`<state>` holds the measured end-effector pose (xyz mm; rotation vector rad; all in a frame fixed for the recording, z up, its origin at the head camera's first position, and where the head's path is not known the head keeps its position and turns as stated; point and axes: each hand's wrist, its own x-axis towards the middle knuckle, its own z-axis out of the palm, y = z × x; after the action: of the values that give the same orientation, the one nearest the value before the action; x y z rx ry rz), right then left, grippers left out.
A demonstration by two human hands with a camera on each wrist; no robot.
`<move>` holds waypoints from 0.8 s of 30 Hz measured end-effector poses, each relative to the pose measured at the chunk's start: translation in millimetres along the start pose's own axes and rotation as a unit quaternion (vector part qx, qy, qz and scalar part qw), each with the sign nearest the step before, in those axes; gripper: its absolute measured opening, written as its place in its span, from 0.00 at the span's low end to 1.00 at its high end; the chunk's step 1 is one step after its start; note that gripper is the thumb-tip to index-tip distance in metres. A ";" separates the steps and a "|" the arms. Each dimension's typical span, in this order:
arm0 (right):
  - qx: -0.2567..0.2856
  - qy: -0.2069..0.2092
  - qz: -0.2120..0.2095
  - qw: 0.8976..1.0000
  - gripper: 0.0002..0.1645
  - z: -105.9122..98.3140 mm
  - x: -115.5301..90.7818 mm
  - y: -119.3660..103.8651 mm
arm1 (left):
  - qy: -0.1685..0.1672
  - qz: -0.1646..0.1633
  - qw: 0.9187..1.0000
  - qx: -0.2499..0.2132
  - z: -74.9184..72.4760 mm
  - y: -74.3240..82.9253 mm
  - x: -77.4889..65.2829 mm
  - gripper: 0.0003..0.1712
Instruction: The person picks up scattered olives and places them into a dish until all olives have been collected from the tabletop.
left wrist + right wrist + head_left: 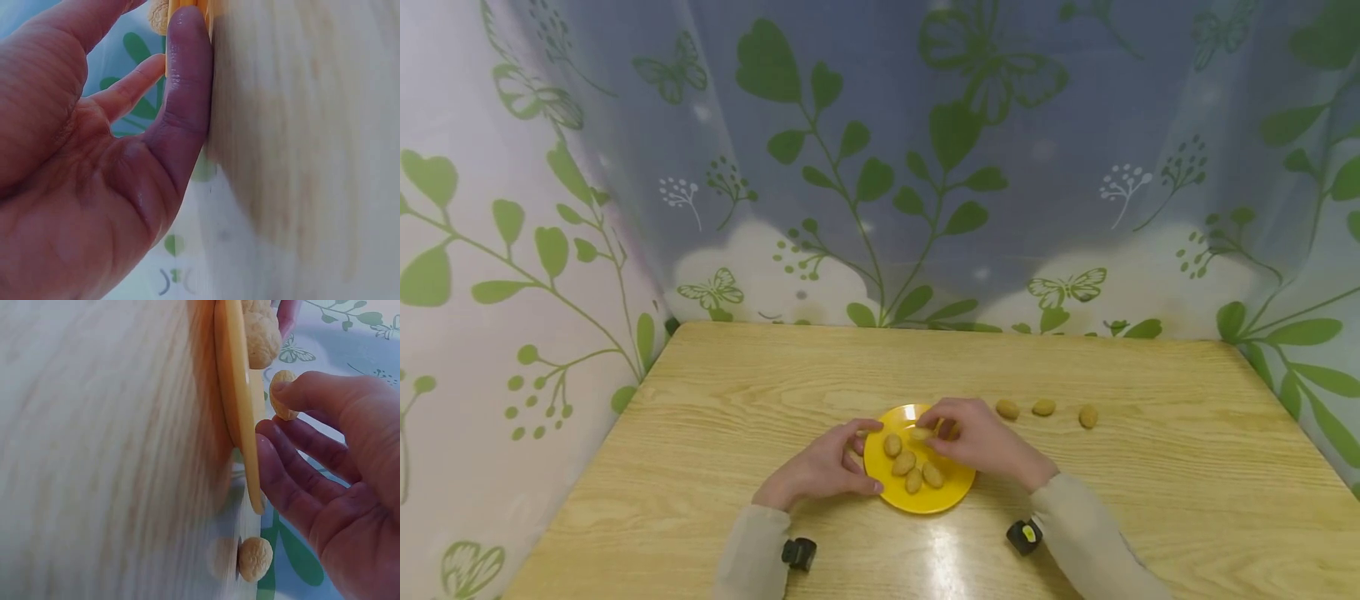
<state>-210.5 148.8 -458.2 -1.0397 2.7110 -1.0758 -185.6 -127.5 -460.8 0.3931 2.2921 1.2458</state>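
Observation:
A round yellow plate (936,503) lies on the table with several tan, wrinkled walnuts (904,463) grouped on its left and middle part. My left hand (820,468) holds the plate's left side, thumb at the near rim and fingers at the far rim. Over the plate's far part, my right hand (981,440) pinches one walnut (284,395) between thumb and fingertips. That walnut is above the plate surface in the right wrist view, with the lower fingers right at the rim. In the left wrist view, the plate shows only as a yellow sliver by the fingertips.
To the right of the plate, three walnuts (1043,407) lie in a loose row on the wooden table (760,375). A curtain (880,167) printed with leaves and butterflies hangs behind the table's far edge and along its sides.

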 end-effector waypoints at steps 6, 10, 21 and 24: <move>-0.010 -0.005 0.006 1.000 0.12 0.8 6.4 -2.4 | -0.006 0.004 1.000 0.001 -1.1 1.1 0.6 0.47; -0.013 -0.009 0.006 1.000 0.12 3.5 9.9 0.1 | -0.011 0.004 1.000 0.001 -1.0 1.1 0.4 0.46; -0.027 -0.018 0.017 0.999 0.11 9.8 17.3 1.1 | -0.012 0.002 1.000 0.004 -0.3 1.1 -0.4 0.47; -0.028 -0.018 0.020 0.999 0.11 9.3 18.0 -0.2 | -0.010 0.002 1.000 0.003 -0.6 1.7 -0.5 0.47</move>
<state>-221.8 132.4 -461.7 -0.9975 2.7359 -0.9699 -185.5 -127.3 -459.0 0.4099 2.2788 1.2317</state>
